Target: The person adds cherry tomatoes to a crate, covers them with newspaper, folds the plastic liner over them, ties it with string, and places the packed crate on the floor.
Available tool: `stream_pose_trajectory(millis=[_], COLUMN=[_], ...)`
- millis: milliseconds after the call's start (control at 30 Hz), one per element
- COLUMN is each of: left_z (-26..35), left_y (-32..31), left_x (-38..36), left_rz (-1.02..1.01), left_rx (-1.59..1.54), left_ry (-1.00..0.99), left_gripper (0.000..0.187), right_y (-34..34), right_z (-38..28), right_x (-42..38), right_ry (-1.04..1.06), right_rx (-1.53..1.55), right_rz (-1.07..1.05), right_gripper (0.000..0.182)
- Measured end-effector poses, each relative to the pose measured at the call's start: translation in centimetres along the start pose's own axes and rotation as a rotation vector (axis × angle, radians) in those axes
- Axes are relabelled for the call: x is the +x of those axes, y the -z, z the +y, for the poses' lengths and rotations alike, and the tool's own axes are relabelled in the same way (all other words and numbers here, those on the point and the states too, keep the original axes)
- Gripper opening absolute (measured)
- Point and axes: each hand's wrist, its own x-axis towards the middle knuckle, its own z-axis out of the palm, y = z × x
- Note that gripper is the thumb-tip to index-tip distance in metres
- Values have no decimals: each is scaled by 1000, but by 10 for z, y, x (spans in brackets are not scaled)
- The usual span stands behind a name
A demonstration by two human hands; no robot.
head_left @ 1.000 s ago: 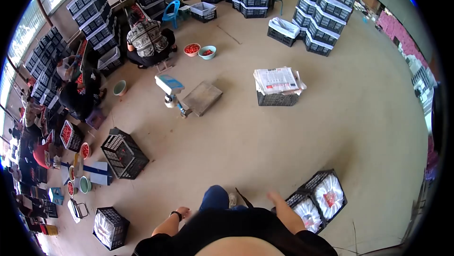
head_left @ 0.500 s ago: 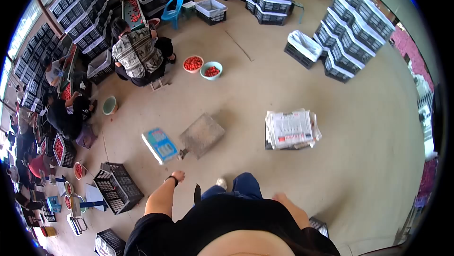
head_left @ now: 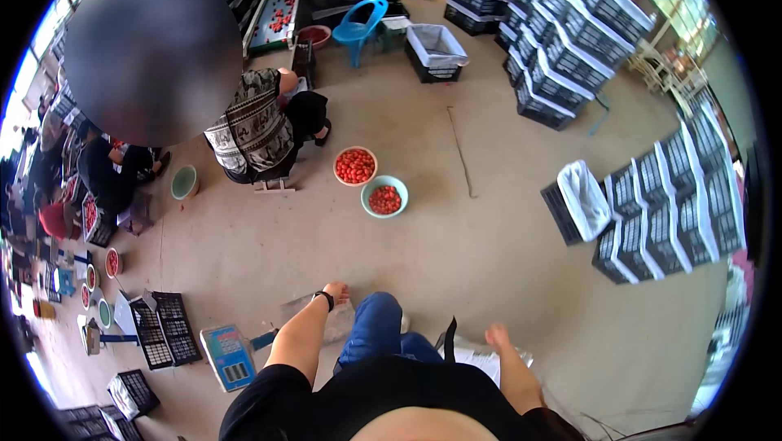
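My left hand [head_left: 336, 292], with a dark band at the wrist, hangs over the platform [head_left: 305, 307] of a floor scale. Its fingers are loosely apart and hold nothing. The scale's blue-and-white display box [head_left: 230, 357] lies left of my forearm. On the other side, my right hand [head_left: 495, 337] hangs empty near a stack of newspapers [head_left: 476, 361], which my body and arm partly cover. Its fingers look relaxed. Ahead on the floor stand a pink basin [head_left: 356, 166] and a pale green basin [head_left: 384, 197], both holding small red fruits.
A person [head_left: 257, 127] sits on a low stool ahead left; a blurred grey disc covers that area partly. Lined black crates [head_left: 562, 26] rise in stacks behind and at right [head_left: 676, 205]. A blue chair [head_left: 358, 30], an empty green basin [head_left: 185, 183] and a black crate [head_left: 167, 329] stand about.
I have moved forward: the basins are nearer, and the scale and newspapers now lie beneath my arms. My left hand has swung forward. The view has turned left.
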Motion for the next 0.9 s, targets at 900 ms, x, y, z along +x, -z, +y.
stream_pose_trajectory(millis=[900], left_z=[123], left_y=[-180], left_x=[708], left_rz=[587], left_rx=[-1147], left_ry=[174], left_gripper=[45], right_y=[-334], right_z=[-499], right_x=[568], right_ry=[635], right_rx=[-1982], right_rz=[-634], right_gripper=[54])
